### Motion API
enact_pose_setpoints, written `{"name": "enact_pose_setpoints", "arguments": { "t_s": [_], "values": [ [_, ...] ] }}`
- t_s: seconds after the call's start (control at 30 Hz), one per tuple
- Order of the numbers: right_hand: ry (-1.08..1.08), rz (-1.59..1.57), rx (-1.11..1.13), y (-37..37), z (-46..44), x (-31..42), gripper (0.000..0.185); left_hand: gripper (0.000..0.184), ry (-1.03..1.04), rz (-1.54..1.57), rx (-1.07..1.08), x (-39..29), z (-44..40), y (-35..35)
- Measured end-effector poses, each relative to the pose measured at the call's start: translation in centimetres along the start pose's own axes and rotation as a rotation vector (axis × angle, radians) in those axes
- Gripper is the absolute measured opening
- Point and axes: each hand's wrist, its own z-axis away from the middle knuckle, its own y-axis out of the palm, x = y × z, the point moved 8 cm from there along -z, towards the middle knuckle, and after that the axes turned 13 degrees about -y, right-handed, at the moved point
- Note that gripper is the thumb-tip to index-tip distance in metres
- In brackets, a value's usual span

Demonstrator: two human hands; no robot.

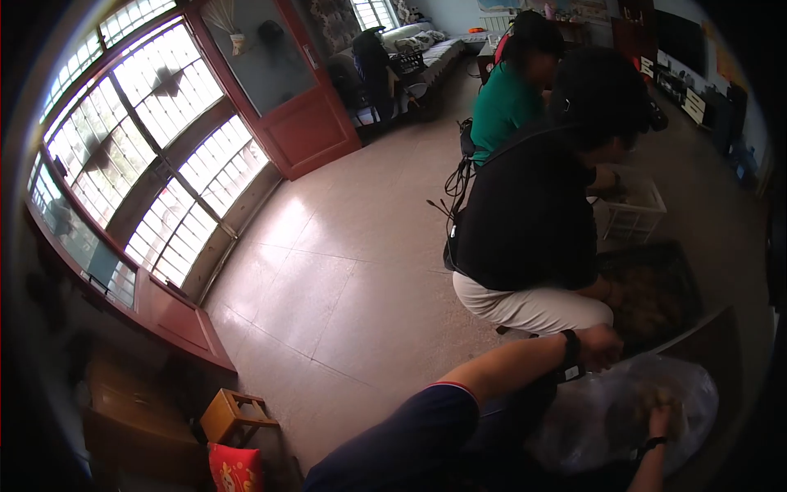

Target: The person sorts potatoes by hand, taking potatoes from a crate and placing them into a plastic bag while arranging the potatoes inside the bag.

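Note:
A clear plastic bag (574, 418) lies at the lower right, with brownish lumps (652, 397) inside. My left hand (602, 347), with a black band on its wrist, is at the bag's upper left edge. Its fingers are curled closed, and what they hold, if anything, is hidden. Inside the bag's opening is my right hand (659, 420), also with a black wristband, touching the lumps; its fingers are blurred and partly hidden. Just above the bag sits a dark tray (693, 279) holding brown items.
A person in black (525, 213) crouches beside the tray, one hand in it. Behind is a person in green (496, 115). A white basket (635, 221) stands on the floor (328, 279). A wooden stool (225, 418) and red cushion (235, 469) are lower left, below a red-framed door.

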Motion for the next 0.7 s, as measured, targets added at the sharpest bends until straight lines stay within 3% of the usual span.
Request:
{"name": "enact_pose_setpoints", "arguments": {
  "t_s": [0.03, 0.07, 0.1, 0.13, 0.2, 0.37, 0.53, 0.6, 0.7],
  "values": [
    [-0.13, -0.318, -0.015, 2.6, -3.0, -4.3, 0.038, 0.019, -0.088, 0.131, 0.198, 2.0, -2.4, -1.0],
    [-0.088, -0.182, -0.027, 2.2, -2.4, -2.6, 0.037, 0.018, -0.172, 0.26, 0.396, 3.2, -3.1, -1.3],
    [-0.07, -0.148, -0.04, 1.8, -2.4, -1.2, 0.036, 0.014, -0.119, 0.343, 0.183, 2.2, -0.1, -1.2],
    [-0.072, -0.15, -0.045, 1.8, -2.7, -0.3, 0.035, 0.014, -0.107, 0.35, 0.172, 2.0, 0.9, -0.9],
    [-0.076, -0.179, -0.048, 1.6, -3.3, 0.9, 0.033, 0.011, 0.025, 0.052, -0.126, 1.6, 2.7, -2.2],
    [-0.079, -0.341, -0.045, 0.6, -4.2, 4.0, 0.029, 0.014, 0.044, -0.072, -0.211, 0.0, 6.7, -3.2],
    [-0.073, -0.495, -0.013, -1.3, -3.9, 7.6, 0.025, 0.02, 0.045, 0.027, -0.278, -1.6, 10.4, -2.0],
    [-0.071, -0.55, 0.0, -1.8, -3.6, 9.0, 0.023, 0.023, 0.161, -0.188, -0.204, -2.6, 11.1, -1.2],
    [-0.066, -0.608, 0.022, -2.4, -2.8, 10.5, 0.021, 0.03, 0.051, 0.025, -0.271, -1.7, 12.6, -1.9]
  ]
}}
